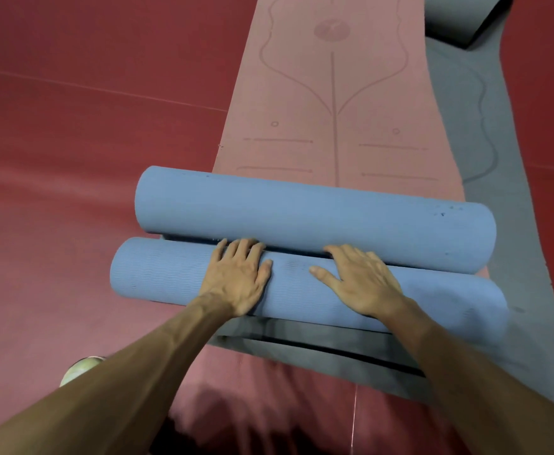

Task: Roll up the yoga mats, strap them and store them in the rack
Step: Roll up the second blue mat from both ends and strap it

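Observation:
Two blue rolled yoga mats lie side by side across the floor. The far blue roll (315, 218) rests on the flat pink mat (331, 103). The near blue roll (157, 274) sits just in front of it. My left hand (239, 277) presses flat on top of the near roll, with its fingertips reaching into the gap between the rolls. My right hand (357, 280) lies on the same roll to the right, fingers spread, thumb pointing left. A grey mat (512, 205) lies flat beneath and to the right, with its near edge folded under the rolls.
Red floor (88, 142) surrounds the mats. A partly rolled grey mat end (459, 18) sits at the top right. The tip of a light shoe (78, 369) shows at the lower left beside my left forearm. No rack or strap is in view.

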Demonstrator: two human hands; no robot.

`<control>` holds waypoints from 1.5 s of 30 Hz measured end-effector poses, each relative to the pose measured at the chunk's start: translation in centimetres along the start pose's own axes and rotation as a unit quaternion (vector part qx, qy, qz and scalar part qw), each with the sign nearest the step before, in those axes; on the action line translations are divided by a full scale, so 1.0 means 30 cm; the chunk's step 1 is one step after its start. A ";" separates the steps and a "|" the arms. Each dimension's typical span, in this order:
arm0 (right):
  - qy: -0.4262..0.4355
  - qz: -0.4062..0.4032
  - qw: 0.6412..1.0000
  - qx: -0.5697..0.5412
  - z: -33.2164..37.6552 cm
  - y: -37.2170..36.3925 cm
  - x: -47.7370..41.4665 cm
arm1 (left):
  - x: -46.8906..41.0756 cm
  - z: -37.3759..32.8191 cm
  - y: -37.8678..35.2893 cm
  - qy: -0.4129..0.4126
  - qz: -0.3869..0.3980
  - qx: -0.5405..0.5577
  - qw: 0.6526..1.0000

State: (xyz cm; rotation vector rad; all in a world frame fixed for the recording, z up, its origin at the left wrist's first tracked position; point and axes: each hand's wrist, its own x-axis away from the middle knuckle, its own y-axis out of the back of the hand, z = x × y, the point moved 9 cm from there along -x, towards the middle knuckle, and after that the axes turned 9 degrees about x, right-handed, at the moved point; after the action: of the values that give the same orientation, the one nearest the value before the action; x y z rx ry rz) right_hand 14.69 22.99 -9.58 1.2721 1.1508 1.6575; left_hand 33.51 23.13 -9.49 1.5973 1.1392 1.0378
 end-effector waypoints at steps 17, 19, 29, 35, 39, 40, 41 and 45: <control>-0.012 -0.139 0.990 0.029 -0.037 0.076 -0.110 | -0.283 0.051 -0.004 0.016 0.042 0.056 0.997; 0.025 -0.160 0.985 0.059 -0.012 0.075 -0.082 | -0.315 0.060 -0.004 0.014 0.048 0.063 0.997; 0.071 0.031 0.981 0.180 0.019 0.024 -0.056 | -0.322 0.044 0.020 0.013 0.031 0.068 0.997; 0.068 0.005 0.984 0.166 0.013 0.026 -0.078 | -0.219 0.026 0.013 0.033 0.041 0.037 0.998; 0.074 0.026 0.985 0.151 0.014 0.044 -0.075 | -0.121 0.018 0.026 0.019 0.035 0.013 0.999; 0.079 0.039 0.987 0.134 0.013 0.038 -0.065 | -0.098 0.010 0.033 0.011 0.031 0.008 0.999; 0.082 0.054 0.988 0.119 0.012 0.032 -0.048 | -0.072 0.001 0.037 0.003 0.029 0.004 1.000; 0.103 0.103 0.985 0.090 0.010 0.019 0.027 | 0.028 -0.054 0.034 -0.005 0.025 0.004 1.000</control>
State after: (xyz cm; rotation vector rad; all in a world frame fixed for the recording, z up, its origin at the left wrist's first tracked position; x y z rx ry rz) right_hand 14.76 23.62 -8.75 1.3963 1.3558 1.9086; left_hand 32.39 24.04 -7.99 1.6437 1.1026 1.0584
